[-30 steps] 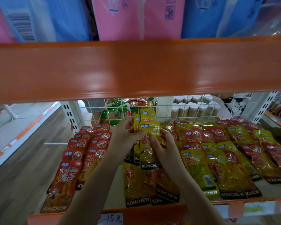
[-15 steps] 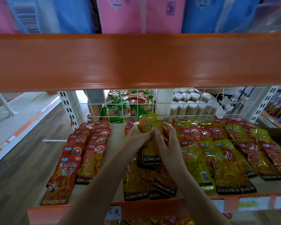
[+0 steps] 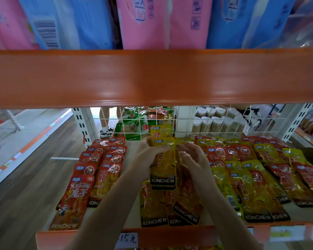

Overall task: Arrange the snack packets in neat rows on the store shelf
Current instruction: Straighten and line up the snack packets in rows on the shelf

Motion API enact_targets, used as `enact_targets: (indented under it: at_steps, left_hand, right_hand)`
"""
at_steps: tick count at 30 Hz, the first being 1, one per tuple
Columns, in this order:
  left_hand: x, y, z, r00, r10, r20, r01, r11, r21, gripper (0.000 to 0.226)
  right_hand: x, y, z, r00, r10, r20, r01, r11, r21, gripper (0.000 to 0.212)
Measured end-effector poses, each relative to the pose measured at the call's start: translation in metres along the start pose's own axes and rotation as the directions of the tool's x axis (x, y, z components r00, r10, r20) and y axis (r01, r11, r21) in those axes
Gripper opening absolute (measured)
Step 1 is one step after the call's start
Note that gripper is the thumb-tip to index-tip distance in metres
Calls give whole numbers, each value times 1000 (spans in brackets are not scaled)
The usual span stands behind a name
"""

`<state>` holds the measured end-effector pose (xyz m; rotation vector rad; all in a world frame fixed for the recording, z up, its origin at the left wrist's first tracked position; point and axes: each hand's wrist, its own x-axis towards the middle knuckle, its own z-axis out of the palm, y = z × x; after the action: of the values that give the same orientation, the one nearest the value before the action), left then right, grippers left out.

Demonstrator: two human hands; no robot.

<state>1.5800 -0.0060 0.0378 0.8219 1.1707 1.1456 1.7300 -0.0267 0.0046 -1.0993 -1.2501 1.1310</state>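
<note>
A yellow packet (image 3: pixel 163 165) is held over the middle of the shelf (image 3: pixel 90 237), gripped along its 9 o'clock edge by the left hand (image 3: pixel 148 156); more yellow ones are stacked behind it. The right hand (image 3: pixel 193 159) is curled against its 3 o'clock side, though what is pinched there cannot be told. The packet is judged light, soft and slick, so it is best taken by its stiffer sealed edges. Red packets (image 3: pixel 101 163) are laid in rows at 9 o'clock.

above: pink and blue packs (image 3: pixel 163 22) | behind mesh: white tubs (image 3: pixel 215 121); green bags (image 3: pixel 134 123) | front edge: price tag (image 3: pixel 127 239)
</note>
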Motion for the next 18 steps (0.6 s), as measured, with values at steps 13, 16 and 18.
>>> enact_targets:
  at_steps: [13,16,18]
  left_hand:
    - [6,1,28,998,-11,68,15,998,-55,14]
    - [9,3,42,998,-44,42,43,999,17,14]
    - [9,4,52,997,-59,56,57,997,44,19]
  right_hand:
    - [8,-16,-19,992,104,-72,-93,985,144,43]
    - [4,-17,-28,993,114,-37,-111,990,82,40]
    - [1,-18,-33,991,137,-3,-136,984,114,39]
